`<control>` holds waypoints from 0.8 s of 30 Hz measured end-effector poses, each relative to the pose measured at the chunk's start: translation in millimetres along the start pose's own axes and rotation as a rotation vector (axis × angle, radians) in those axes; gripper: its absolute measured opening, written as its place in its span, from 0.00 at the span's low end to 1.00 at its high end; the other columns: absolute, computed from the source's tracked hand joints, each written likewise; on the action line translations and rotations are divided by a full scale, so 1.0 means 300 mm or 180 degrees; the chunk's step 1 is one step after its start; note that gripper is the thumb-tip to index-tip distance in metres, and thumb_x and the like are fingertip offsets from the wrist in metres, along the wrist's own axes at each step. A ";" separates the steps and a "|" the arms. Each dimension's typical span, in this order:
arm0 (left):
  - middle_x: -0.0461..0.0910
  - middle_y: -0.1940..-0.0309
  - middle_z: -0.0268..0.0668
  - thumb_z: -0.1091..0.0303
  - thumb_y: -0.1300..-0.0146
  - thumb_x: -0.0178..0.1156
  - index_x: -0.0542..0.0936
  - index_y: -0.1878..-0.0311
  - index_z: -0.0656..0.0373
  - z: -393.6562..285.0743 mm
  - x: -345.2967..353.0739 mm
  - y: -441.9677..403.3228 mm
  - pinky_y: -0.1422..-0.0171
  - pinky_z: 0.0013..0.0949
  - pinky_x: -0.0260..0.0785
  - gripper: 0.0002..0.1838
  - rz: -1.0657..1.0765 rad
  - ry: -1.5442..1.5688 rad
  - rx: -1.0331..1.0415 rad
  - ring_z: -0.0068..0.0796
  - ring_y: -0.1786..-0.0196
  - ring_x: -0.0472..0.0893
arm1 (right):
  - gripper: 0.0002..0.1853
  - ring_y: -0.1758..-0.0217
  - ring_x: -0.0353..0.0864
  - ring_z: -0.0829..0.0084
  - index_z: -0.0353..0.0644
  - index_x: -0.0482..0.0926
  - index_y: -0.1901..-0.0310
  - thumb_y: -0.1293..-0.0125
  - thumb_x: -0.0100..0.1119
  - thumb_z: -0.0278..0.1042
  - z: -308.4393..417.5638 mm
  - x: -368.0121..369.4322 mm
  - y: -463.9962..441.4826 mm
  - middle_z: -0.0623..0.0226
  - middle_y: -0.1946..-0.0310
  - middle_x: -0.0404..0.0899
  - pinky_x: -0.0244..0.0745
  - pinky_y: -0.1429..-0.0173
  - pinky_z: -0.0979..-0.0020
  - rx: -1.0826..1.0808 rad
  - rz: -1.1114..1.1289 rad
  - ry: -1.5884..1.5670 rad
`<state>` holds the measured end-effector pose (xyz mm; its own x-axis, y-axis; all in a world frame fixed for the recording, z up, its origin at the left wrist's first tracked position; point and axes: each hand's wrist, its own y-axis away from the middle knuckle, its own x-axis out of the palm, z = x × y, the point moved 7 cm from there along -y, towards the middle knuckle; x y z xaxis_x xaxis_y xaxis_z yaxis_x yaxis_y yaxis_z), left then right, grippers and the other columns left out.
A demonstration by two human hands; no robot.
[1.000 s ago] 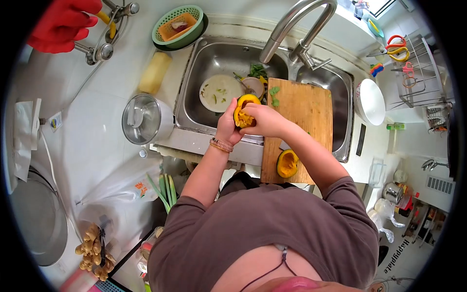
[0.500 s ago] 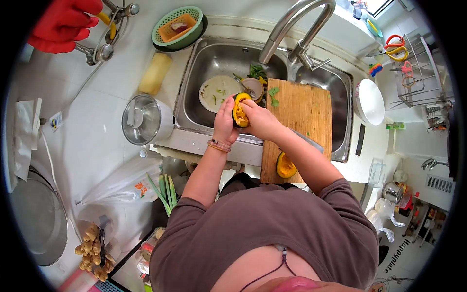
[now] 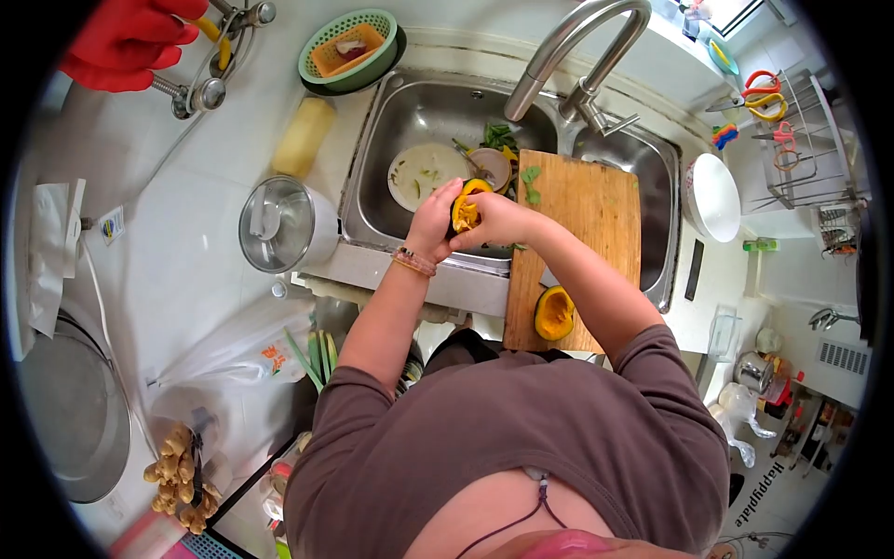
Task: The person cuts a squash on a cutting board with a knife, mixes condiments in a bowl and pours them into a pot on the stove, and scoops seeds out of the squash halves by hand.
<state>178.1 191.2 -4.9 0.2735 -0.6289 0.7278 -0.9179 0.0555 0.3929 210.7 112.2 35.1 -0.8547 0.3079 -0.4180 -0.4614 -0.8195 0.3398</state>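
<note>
Over the front of the sink, my left hand is wrapped round a piece of pumpkin with dark skin and orange flesh. The fingers of my right hand are bent into its hollow, among the loose pulp; what the fingertips pinch is hidden. Another pumpkin half lies cut side up on the wooden cutting board, beside my right forearm. Under that forearm a bit of a grey blade shows on the board.
In the sink are a white plate, a small bowl and green scraps. The faucet arches above. A metal pot stands left, a green basket behind, a white bowl right.
The pumpkin piece and both hands have shifted slightly, and the cut opening has turned a little. The whole view has moved slightly, with the sink and board a bit further right.
</note>
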 end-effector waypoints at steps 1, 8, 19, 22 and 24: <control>0.79 0.57 0.40 0.62 0.26 0.49 0.74 0.50 0.62 0.007 -0.010 -0.006 0.55 0.33 0.78 0.13 -0.0038 0.0052 -0.0088 0.31 0.58 0.82 | 0.28 0.64 0.80 0.67 0.34 0.78 0.61 0.54 0.76 0.49 -0.005 0.001 -0.005 0.60 0.67 0.81 0.75 0.57 0.67 -0.0028 0.0001 -0.0080; 0.80 0.61 0.38 0.58 0.28 0.51 0.76 0.53 0.61 -0.004 -0.065 -0.058 0.58 0.34 0.78 0.14 -0.0094 0.0196 -0.0273 0.31 0.61 0.82 | 0.25 0.78 0.75 0.76 0.36 0.76 0.62 0.50 0.75 0.48 -0.059 0.033 -0.039 0.67 0.74 0.77 0.72 0.74 0.73 0.0198 -0.0471 -0.1289; 0.81 0.60 0.37 0.52 0.28 0.49 0.77 0.52 0.58 0.011 -0.042 -0.040 0.61 0.35 0.78 0.18 0.0057 -0.0091 -0.0746 0.32 0.62 0.83 | 0.15 0.76 0.74 0.77 0.37 0.77 0.62 0.38 0.67 0.41 -0.023 0.045 -0.005 0.70 0.74 0.78 0.71 0.71 0.71 -0.0151 -0.0378 -0.1338; 0.82 0.56 0.37 0.49 0.29 0.49 0.77 0.49 0.55 -0.001 -0.027 -0.001 0.52 0.45 0.75 0.20 -0.0306 0.0073 -0.0976 0.34 0.56 0.82 | 0.14 0.76 0.74 0.76 0.36 0.77 0.63 0.37 0.65 0.39 0.018 0.024 0.014 0.70 0.74 0.79 0.71 0.70 0.70 -0.0421 -0.0724 -0.1066; 0.81 0.53 0.36 0.48 0.29 0.48 0.77 0.48 0.53 -0.001 -0.022 0.012 0.45 0.52 0.72 0.21 -0.0419 0.0195 -0.0999 0.36 0.52 0.80 | 0.13 0.75 0.74 0.76 0.35 0.77 0.63 0.37 0.65 0.38 -0.012 0.024 0.011 0.69 0.74 0.79 0.72 0.69 0.69 -0.0419 -0.0902 -0.1128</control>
<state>173.2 195.8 -8.2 0.4092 -0.5994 0.6880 -0.7430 0.2189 0.6325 204.1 110.0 30.1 -0.7385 0.6555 -0.1577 -0.6737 -0.7267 0.1345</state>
